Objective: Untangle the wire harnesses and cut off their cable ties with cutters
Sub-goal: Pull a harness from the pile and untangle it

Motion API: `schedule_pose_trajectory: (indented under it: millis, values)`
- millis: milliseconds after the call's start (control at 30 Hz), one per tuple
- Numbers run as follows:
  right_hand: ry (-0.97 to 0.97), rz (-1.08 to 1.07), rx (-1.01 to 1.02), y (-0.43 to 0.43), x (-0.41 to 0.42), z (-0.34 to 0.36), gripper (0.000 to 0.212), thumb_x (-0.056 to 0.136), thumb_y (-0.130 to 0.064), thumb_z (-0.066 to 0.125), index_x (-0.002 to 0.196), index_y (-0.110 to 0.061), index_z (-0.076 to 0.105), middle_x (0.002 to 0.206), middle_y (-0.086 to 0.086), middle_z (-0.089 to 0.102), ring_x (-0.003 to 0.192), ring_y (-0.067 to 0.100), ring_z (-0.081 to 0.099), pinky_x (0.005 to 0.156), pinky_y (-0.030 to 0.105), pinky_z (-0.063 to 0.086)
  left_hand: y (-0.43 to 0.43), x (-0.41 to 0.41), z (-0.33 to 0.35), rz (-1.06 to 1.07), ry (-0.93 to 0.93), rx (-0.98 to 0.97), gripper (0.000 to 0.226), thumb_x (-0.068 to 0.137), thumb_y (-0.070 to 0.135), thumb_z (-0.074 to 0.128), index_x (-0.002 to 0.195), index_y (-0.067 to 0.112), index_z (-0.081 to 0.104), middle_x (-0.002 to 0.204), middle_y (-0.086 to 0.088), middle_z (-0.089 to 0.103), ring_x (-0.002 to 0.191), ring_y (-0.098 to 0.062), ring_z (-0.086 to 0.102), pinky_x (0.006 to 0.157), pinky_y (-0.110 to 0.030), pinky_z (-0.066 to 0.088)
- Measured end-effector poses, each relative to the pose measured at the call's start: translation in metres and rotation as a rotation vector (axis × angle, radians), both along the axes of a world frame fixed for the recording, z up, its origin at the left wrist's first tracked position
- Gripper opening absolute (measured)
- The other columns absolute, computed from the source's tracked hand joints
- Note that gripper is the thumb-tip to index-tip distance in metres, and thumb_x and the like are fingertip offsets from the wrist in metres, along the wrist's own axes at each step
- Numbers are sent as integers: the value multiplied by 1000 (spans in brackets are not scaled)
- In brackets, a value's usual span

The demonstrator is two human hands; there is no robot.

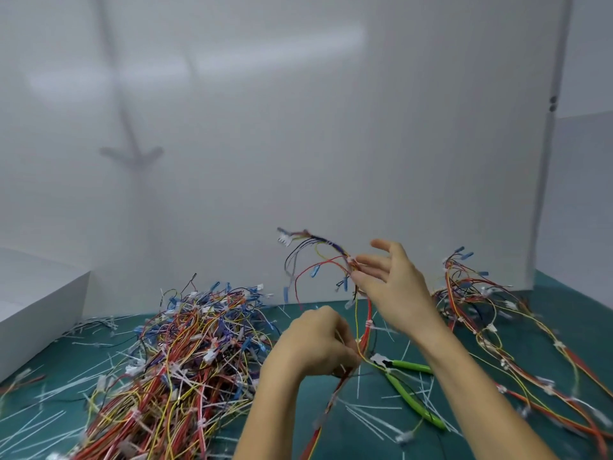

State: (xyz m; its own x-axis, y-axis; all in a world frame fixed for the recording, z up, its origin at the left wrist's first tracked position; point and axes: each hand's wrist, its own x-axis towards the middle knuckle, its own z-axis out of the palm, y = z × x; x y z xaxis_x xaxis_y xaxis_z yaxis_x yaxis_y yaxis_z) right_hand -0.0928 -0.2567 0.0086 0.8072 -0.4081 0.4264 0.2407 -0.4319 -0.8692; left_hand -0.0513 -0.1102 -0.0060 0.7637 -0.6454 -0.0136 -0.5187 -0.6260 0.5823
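Note:
One wire harness (326,257), red, yellow and purple with blue and white connectors, is held up above the green mat. My right hand (391,283) pinches its upper part between thumb and finger, the other fingers spread. My left hand (315,346) grips the same harness lower down, fingers curled round the red and yellow wires. Green-handled cutters (408,390) lie on the mat under my right forearm, touched by neither hand.
A big tangled pile of harnesses (185,353) lies at the left, a smaller heap (481,303) at the right. Cut white cable ties (371,413) litter the green mat (570,313). A white box (30,303) stands far left; white panels (331,144) close the back.

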Motion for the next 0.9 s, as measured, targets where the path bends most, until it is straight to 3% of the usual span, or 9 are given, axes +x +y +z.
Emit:
schedule_pose_trajectory:
  millis: [100,233,267,367,467,567,700,800,900]
  values:
    - [22,-12,-73,2,-4,5,45,91,-21,68,132,-23,50,117,-10,64,112,4,59,95,22,43,0,4,1,81,68,-266,9,80,9,70,71,9,70,66,-6,71,56,-15,65,59,-27,55]
    - [0,-208,-332,5,-13,17,4,94,-26,62,95,-24,66,85,-14,67,85,11,63,77,26,48,3,8,8,310,225,-784,15,88,0,67,72,1,67,55,-2,63,50,-11,61,55,-22,55]
    - [20,-222,-386,7,-16,20,12,94,-31,61,86,-24,67,77,-12,67,79,13,64,74,29,49,2,7,12,335,275,-900,15,89,-1,66,74,-2,66,55,-2,63,48,-7,60,54,-18,53]
    - [240,-4,-412,13,-28,30,37,92,-50,56,76,-20,70,65,-7,72,60,12,68,63,30,54,-1,1,21,348,377,-1175,14,90,-3,64,76,-2,65,59,-3,64,51,-5,63,54,-15,54]
    - [383,271,-330,24,-33,30,29,90,-45,63,81,-18,71,74,-3,76,61,12,72,53,23,51,-6,-10,30,265,475,-1321,10,90,-8,60,87,-1,66,73,-9,73,60,-12,69,59,-20,58]
    - [242,347,-39,30,-32,31,14,95,-17,63,84,-10,68,79,9,76,63,18,73,50,23,53,-7,-18,41,111,524,-1367,22,95,-11,48,102,1,65,97,-13,75,83,-19,73,77,-26,60]
    - [101,209,184,21,-27,33,16,99,-6,55,101,9,60,80,19,71,55,19,71,48,24,57,2,-23,50,-21,415,-1279,21,97,1,52,109,7,69,98,-4,76,99,-15,72,85,-24,58]
    - [20,130,243,10,-25,30,17,102,-7,49,113,-2,61,85,16,68,54,19,71,47,23,56,6,-20,47,74,244,-1037,20,96,8,58,109,15,71,108,0,73,107,-15,68,86,-27,58]
    - [-60,-47,176,-10,-22,27,21,103,-11,46,113,-18,64,83,14,64,49,15,66,46,23,54,9,-17,39,111,204,-836,18,97,16,58,109,21,70,112,1,70,107,-13,66,86,-27,55]
